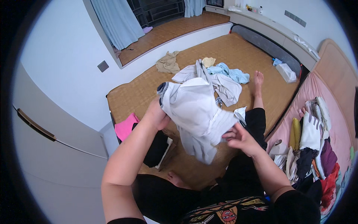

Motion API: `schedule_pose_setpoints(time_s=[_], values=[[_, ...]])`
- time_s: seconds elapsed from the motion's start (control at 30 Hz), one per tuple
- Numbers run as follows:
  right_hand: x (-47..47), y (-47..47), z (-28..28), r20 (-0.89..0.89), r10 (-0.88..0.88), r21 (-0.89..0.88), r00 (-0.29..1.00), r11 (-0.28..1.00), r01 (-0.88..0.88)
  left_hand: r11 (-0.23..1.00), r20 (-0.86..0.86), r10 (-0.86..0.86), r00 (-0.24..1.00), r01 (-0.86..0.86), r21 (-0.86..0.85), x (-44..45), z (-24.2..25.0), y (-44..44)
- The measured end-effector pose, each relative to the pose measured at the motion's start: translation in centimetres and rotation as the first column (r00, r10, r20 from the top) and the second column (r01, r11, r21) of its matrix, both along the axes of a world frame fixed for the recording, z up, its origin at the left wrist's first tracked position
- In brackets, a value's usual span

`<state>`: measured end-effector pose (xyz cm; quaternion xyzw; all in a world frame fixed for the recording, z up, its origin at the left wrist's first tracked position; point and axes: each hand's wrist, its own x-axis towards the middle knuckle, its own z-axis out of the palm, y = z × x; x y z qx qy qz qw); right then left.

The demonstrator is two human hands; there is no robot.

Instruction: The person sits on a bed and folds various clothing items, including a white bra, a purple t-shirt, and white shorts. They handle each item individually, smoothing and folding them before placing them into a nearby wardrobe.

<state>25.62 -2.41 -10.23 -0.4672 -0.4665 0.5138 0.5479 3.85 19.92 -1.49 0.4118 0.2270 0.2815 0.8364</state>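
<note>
A white and light-grey garment hangs between both hands above the bed mat. My left hand grips it near a dark striped ribbed edge; the fingertips are partly hidden behind the cloth. At its right edge, my right hand pinches the gathered part between thumb and fingers. Beyond the garment lie a striped pale garment, a light-blue garment, a small cream cloth and a khaki garment. A white cloth is near my right knee.
Left of my legs, a pink folded cloth lies beside black folded clothing. Many clothes, including a purple one, pile on the pink sheet at right. A white tissue pack lies by the grey bed edge. A wardrobe stands left.
</note>
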Motion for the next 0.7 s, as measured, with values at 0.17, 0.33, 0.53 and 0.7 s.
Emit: schedule_pose_setpoints(time_s=[0.17, 0.33, 0.53, 0.7], values=[[-0.8, 2.0, 1.2, -0.805, -0.06, -0.077, 0.59, 0.997, -0.004, 0.972, -0.02, -0.061, 0.998, 0.064, 0.227, 1.4, 1.0, -1.9], [0.6, 4.4, 2.1, -0.788, -0.224, -0.181, 0.574, 0.975, 0.132, 0.963, -0.086, -0.181, 0.98, 0.194, 0.189, 1.5, 1.7, -3.9], [5.7, 4.2, 11.6, -0.636, -0.156, 0.271, 0.756, 0.872, 0.408, 0.23, -0.781, -0.14, 0.609, 0.787, 0.573, -1.7, 4.9, -3.2], [-0.2, 3.5, 13.1, -0.283, -0.188, 0.457, 0.941, 0.836, 0.304, 0.648, -0.513, -0.396, 0.761, 0.628, 0.431, -1.4, 5.5, -4.6]])
